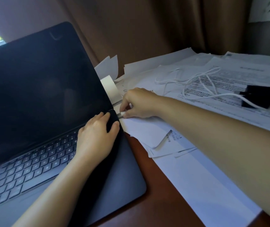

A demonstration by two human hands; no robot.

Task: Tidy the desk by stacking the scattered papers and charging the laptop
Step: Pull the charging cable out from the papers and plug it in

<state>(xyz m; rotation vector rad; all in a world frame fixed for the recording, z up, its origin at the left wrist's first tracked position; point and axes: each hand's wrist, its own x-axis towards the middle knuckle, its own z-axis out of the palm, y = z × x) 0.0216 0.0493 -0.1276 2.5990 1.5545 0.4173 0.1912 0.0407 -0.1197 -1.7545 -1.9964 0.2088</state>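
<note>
Head view: right hand [137,104] pinching white plug [122,114], tip touching or just short of laptop [49,112] right edge near hinge; seating hidden. Plug axis horizontal, pointing left into the side. Left hand [96,136] flat, open, bracing that corner. Cable [196,82], charger brick [257,98] on scattered papers [196,177], worktop [163,202] right, unstacked.

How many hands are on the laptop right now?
1. The left hand rests on the laptop by its hinge corner. The right hand is beside that edge, pinching the plug; its contact with the port is hidden.
</note>
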